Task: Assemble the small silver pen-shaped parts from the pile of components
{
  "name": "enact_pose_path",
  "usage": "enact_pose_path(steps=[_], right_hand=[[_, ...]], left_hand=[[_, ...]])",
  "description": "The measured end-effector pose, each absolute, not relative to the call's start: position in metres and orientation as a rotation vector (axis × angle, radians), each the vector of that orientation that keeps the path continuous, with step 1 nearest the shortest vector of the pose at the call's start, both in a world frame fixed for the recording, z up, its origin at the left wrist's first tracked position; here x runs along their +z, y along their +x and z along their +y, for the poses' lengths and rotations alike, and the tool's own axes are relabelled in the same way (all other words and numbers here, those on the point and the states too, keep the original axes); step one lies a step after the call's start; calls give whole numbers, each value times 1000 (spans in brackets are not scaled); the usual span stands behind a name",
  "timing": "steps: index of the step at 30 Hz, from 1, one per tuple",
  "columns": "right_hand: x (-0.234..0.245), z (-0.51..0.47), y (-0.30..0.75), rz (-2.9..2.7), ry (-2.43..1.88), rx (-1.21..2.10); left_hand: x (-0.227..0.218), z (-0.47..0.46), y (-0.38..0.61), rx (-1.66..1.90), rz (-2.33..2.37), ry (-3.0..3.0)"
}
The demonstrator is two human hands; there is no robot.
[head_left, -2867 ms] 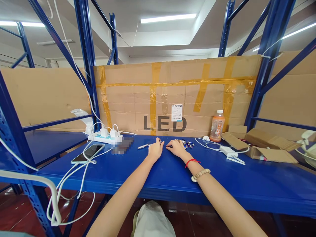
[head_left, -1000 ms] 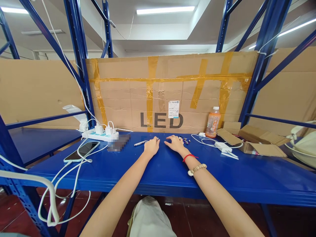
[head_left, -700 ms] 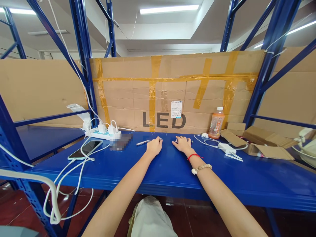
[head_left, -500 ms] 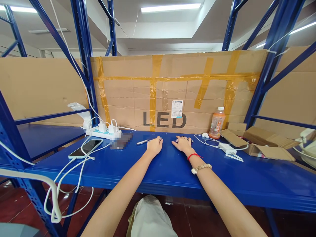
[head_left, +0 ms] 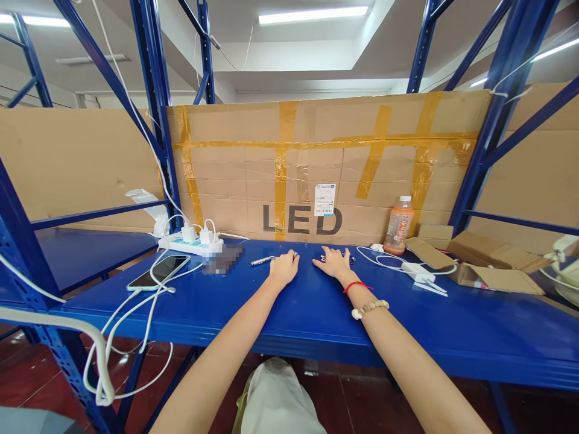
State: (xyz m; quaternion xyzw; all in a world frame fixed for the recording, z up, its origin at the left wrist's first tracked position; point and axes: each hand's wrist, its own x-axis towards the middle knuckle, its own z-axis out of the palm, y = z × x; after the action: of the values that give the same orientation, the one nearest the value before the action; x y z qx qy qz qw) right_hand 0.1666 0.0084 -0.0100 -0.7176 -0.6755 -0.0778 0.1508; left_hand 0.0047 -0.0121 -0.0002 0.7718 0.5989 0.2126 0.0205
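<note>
My left hand (head_left: pixel 284 269) is closed near the middle of the blue shelf. A slim silver pen (head_left: pixel 261 261) sticks out from its left side, and a small shiny bit shows at the fingertips. To the right, my right hand (head_left: pixel 333 263) lies palm down with its fingers spread. Under it is a small dark patterned item (head_left: pixel 351 259), mostly hidden by the palm and fingers, so its kind cannot be made out. A red string and a beaded bracelet circle the right wrist.
On the left lie a phone (head_left: pixel 159 272), white cables and a power strip (head_left: pixel 192 244) with plugs. A blurred patch hides something beside it. An orange drink bottle (head_left: pixel 398 226), a white adapter (head_left: pixel 418 273) and an open carton (head_left: pixel 493 265) stand right. Cardboard (head_left: pixel 226 181) walls the back.
The fingers of my right hand have stretched and spread wider over the dark item. My left hand has stayed in place with the pen.
</note>
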Motion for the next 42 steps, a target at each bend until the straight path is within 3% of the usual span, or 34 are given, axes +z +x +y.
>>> enact_pose_path(steps=[27, 42], right_hand=[[-9, 11, 173, -1913, -2045, -277], [-16, 20, 169, -2112, -1539, -70]], left_hand=[[1, -14, 4, 621, 1849, 2398], [-1, -12, 4, 635, 1850, 2406]])
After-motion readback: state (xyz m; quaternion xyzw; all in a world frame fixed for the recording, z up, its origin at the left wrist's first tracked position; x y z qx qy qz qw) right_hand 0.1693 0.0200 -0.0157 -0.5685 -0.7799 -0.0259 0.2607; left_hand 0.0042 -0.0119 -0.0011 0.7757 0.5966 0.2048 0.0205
